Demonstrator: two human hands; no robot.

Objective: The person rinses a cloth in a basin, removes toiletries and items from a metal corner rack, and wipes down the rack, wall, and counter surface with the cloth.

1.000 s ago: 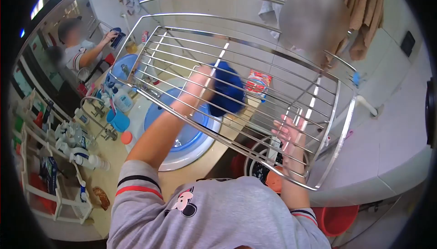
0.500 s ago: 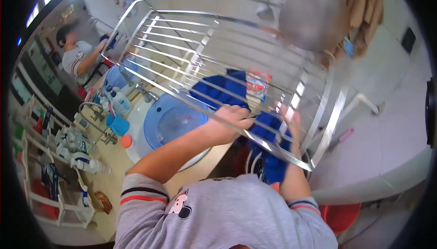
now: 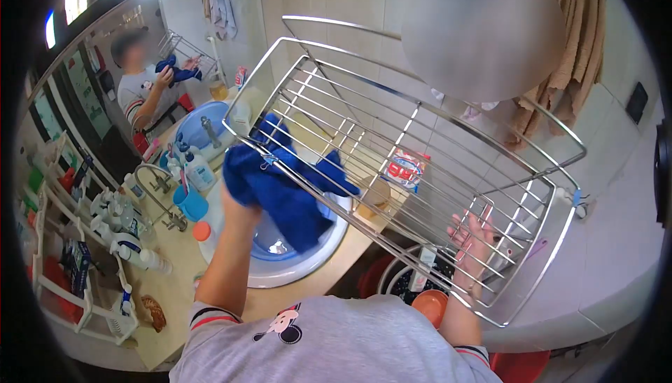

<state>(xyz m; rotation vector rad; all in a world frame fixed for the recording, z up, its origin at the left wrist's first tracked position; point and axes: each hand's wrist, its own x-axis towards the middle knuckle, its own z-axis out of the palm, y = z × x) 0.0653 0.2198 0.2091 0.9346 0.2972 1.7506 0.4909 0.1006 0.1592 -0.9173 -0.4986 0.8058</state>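
A wire rack of shiny metal [image 3: 414, 111] spans the view in front of me. Its left end is draped with a dark blue cloth [image 3: 283, 197], which hangs over the blue basin [image 3: 269, 239]. My left hand [image 3: 240, 204] is closed on the cloth's left part, its fingers mostly covered by the fabric. Under the rack's right part, my right hand [image 3: 474, 244] is raised, palm up with fingers bent around or against the wires, supporting the rack.
A mirror stands at the left, with a blue cup [image 3: 190, 203], pump bottles [image 3: 199, 171] and a tap [image 3: 175, 220] before it. A white shelf of bottles [image 3: 87, 292] is at the lower left. A detergent packet [image 3: 405, 169] lies beyond the basin; brown towels [image 3: 577, 47] hang right.
The blue cloth has moved left, from near my right hand to the rack's left end, with my left hand. My right hand no longer touches the cloth. The rack now sits lower and tilts differently.
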